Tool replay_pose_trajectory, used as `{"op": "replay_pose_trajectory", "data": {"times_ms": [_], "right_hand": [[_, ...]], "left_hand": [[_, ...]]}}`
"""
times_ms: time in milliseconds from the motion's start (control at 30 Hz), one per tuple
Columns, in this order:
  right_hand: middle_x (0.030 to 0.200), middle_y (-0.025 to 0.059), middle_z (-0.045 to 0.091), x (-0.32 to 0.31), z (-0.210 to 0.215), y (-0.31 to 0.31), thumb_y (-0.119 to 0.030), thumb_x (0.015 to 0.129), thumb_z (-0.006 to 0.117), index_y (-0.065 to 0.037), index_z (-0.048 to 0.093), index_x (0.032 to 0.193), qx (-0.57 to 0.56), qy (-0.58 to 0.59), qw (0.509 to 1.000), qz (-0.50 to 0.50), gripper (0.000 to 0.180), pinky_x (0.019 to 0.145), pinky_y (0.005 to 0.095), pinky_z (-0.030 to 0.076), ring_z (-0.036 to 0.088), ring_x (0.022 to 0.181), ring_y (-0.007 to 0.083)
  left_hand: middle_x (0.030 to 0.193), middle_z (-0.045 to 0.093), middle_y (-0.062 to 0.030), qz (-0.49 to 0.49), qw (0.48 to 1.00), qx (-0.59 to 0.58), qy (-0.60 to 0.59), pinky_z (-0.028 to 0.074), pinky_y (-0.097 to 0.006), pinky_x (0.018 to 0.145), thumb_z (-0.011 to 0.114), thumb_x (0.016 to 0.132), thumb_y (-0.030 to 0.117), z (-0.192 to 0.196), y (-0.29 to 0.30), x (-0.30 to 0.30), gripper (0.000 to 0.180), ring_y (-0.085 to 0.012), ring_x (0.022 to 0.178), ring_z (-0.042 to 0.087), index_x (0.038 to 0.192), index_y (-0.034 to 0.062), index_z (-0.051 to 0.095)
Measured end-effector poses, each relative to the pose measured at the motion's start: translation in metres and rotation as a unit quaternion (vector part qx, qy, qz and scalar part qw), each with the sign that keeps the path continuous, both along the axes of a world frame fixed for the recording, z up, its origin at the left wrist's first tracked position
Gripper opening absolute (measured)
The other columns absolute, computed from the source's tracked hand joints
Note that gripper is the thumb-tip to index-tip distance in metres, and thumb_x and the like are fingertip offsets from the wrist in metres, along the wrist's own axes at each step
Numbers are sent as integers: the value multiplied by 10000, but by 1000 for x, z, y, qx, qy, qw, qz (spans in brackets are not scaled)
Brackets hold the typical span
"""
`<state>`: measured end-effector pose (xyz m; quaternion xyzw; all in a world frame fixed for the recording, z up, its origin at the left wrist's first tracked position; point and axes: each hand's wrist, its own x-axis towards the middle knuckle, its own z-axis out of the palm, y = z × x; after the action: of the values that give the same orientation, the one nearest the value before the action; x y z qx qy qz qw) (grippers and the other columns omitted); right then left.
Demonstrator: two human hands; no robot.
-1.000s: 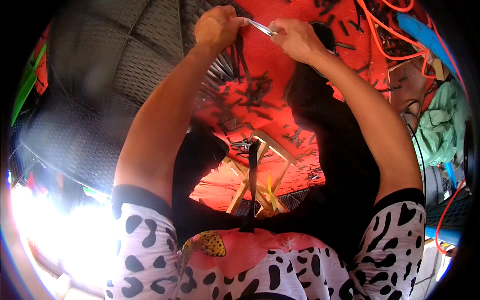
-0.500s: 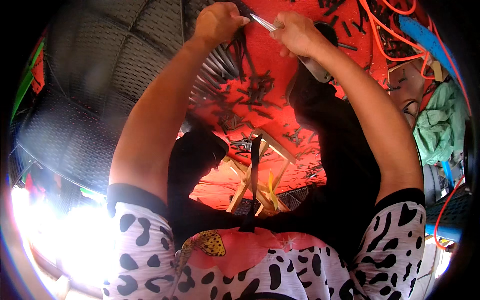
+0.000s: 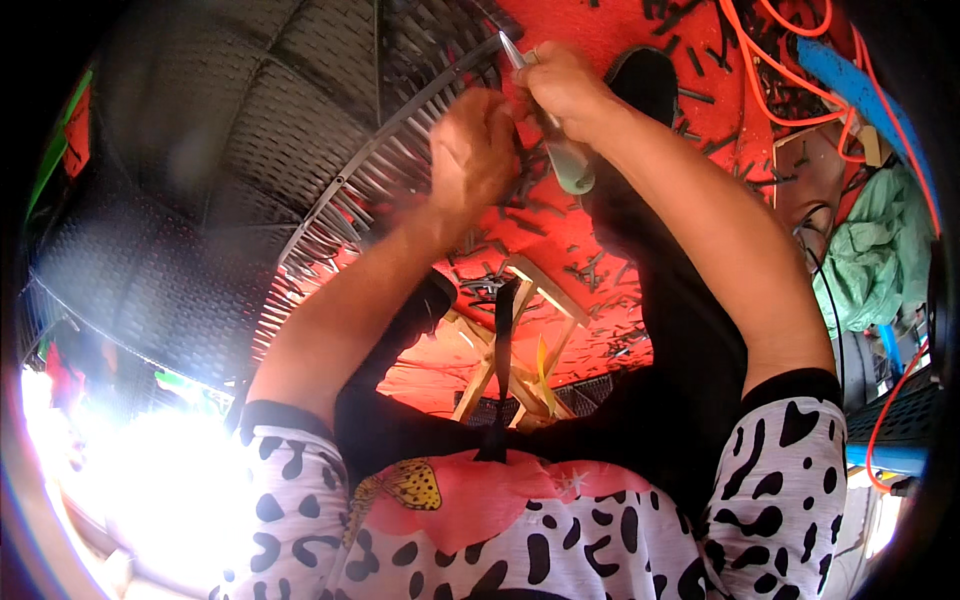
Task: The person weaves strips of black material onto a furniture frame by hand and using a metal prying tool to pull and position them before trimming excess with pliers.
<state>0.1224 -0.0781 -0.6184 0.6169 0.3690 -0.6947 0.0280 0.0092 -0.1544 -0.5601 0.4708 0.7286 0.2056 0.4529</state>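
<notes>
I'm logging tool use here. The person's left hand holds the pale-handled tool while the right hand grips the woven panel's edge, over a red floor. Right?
Not quite: the head view shows the right hand holding the pale-handled tool, and the left hand at the woven panel's edge. The floor is red.

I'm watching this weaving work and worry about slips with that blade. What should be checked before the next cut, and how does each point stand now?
1. Right hand grips the knife firmly: ok, fist closed round it.
2. Blade tip points away from the body: ok, it points up and away.
3. Left hand clear of the blade: not ok, it sits close beside it.
4. Left hand steadies the woven panel by its loose strand ends: cannot tell, blurred.
5. Floor underfoot free of offcuts: not ok, dark scraps litter the red mat.
</notes>
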Motion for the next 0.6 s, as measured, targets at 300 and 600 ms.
{"op": "replay_pose_trajectory", "data": {"times_ms": [300, 600], "right_hand": [[685, 101, 546, -23, -18, -24, -52, 860, 541, 47, 522, 882, 54, -40, 995, -75, 103, 499, 334, 475, 572, 566, 202], [705, 85, 560, -8, 1, -19, -130, 902, 505, 20, 532, 915, 106, -51, 992, -41, 153, 547, 331, 483, 589, 616, 187]], "left_hand": [[863, 609, -52, 317, 837, -267, -358, 513, -306, 613, 495, 900, 136, 9, 1, 11, 171, -146, 726, 591, 1019, 27, 549], [838, 633, -58, 340, 834, -303, -311, 480, -261, 578, 517, 892, 105, 21, 3, 29, 236, -151, 691, 599, 1100, -7, 529]]}}
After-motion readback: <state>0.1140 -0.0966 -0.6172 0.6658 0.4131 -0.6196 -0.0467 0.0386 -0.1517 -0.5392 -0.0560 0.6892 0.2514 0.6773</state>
